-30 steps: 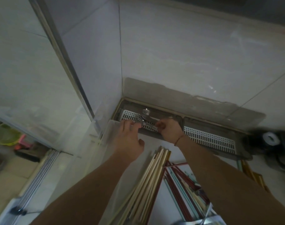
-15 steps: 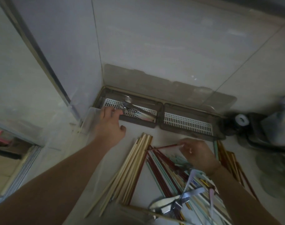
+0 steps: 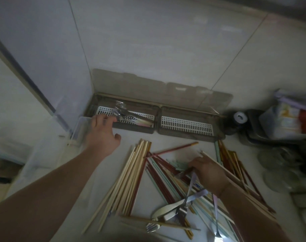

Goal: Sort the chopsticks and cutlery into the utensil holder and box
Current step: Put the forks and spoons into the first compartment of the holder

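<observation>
A grey two-compartment box (image 3: 187, 135) with its lid (image 3: 148, 88) open stands against the wall. Several forks and spoons (image 3: 126, 114) lie in its left compartment; the right one shows only its white grid. My left hand (image 3: 103, 133) rests its fingers on the box's left front rim, beside that cutlery. Light wooden chopsticks (image 3: 131, 175), red chopsticks (image 3: 173, 149) and mint chopsticks (image 3: 159, 175) lie heaped on the counter. My right hand (image 3: 209, 172) is down on this heap, fingers curled round the top of a silver utensil (image 3: 190, 186). A knife (image 3: 168, 208) and a fork (image 3: 153, 227) lie nearer me.
A clear plastic container (image 3: 79, 130) sits left of the box at the counter's edge. Amber chopsticks (image 3: 230, 158) lie to the right. A tape roll (image 3: 239, 117), a dark tray with packets (image 3: 279, 123) and glassware (image 3: 277, 159) crowd the right side.
My right hand has left the box's left compartment, swung right and come down on the chopstick heap. My left hand has stayed at the box's rim. The camera has turned right.
</observation>
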`<action>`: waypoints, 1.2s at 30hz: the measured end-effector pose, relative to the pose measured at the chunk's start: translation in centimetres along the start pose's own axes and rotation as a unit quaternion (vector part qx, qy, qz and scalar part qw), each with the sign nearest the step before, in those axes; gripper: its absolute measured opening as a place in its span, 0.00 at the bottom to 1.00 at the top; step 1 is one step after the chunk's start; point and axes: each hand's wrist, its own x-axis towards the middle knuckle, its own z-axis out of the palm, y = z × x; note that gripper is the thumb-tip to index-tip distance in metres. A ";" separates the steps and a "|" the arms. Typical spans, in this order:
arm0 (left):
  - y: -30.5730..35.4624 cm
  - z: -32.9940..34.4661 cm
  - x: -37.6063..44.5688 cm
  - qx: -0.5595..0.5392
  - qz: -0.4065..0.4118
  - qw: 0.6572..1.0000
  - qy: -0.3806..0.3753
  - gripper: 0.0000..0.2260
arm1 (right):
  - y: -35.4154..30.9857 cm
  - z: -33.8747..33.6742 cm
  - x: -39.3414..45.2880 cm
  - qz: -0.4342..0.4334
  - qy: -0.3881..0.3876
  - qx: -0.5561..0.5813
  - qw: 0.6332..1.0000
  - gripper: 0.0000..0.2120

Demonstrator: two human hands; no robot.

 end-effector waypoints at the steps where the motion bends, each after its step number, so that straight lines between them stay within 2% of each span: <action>1: 0.0 0.0 0.0 -0.001 0.003 1.000 0.003 0.24 | 0.0 0.0 0.0 -0.007 0.006 0.001 1.000 0.17; 5: 0.0 0.0 0.0 0.001 0.005 1.000 0.002 0.23 | -0.7 -0.8 0.3 -0.037 0.034 -0.007 0.999 0.12; 9: 0.0 0.0 0.0 0.002 0.011 1.000 0.006 0.24 | -1.3 -1.2 1.6 -0.058 -0.005 -0.002 0.998 0.10; 12: 0.0 0.0 -0.1 0.000 0.013 1.000 0.009 0.23 | -2.6 -2.3 3.3 0.010 -0.056 0.116 0.992 0.07; 14: 0.1 -0.1 -0.1 0.000 0.013 1.000 0.012 0.23 | -4.0 -4.1 4.8 0.047 -0.025 0.252 0.966 0.08; 16: 0.1 -0.2 -0.2 -0.001 0.010 1.000 0.014 0.23 | -5.8 -6.5 6.6 0.059 0.024 0.410 0.910 0.10; 18: 0.2 -0.2 -0.2 -0.001 0.017 1.000 0.016 0.23 | -7.2 -8.9 8.2 0.077 0.050 0.575 0.813 0.08; 21: 0.2 -0.3 -0.3 -0.007 0.019 1.000 0.019 0.23 | -9.0 -11.0 11.2 0.121 -0.002 0.746 0.655 0.05; 23: 0.2 -0.4 -0.3 -0.012 0.020 0.999 0.025 0.23 | -9.9 -11.6 13.3 0.121 -0.050 0.828 0.545 0.15; 24: 0.3 -0.5 -0.3 -0.013 0.021 0.999 0.026 0.23 | -10.4 -11.8 14.3 0.113 -0.068 0.848 0.513 0.18; 25: 0.3 -0.6 -0.3 -0.011 0.021 0.999 0.024 0.23 | -11.0 -12.0 15.1 0.102 -0.080 0.853 0.505 0.18; 26: 0.3 -0.6 -0.3 -0.010 0.020 1.000 0.020 0.23 | -11.5 -11.9 16.1 0.095 -0.085 0.844 0.522 0.15; 27: 0.2 -0.6 -0.2 -0.010 0.019 1.000 0.017 0.23 | -12.0 -11.6 17.0 0.097 -0.083 0.819 0.559 0.10; 28: 0.2 -0.6 -0.2 -0.013 0.018 1.000 0.016 0.23 | -12.4 -11.2 17.9 0.111 -0.080 0.784 0.606 0.08; 31: 0.1 -0.5 -0.2 -0.018 0.022 0.999 0.019 0.24 | -12.7 -8.8 20.5 0.156 -0.051 0.630 0.759 0.16; 34: 0.1 -0.4 -0.2 -0.018 0.026 0.999 0.031 0.23 | -13.5 -7.7 22.6 0.116 -0.025 0.418 0.901 0.13; 36: 0.0 -0.3 -0.1 -0.019 0.029 0.998 0.045 0.23 | -14.2 -7.8 23.9 0.082 -0.020 0.316 0.945 0.13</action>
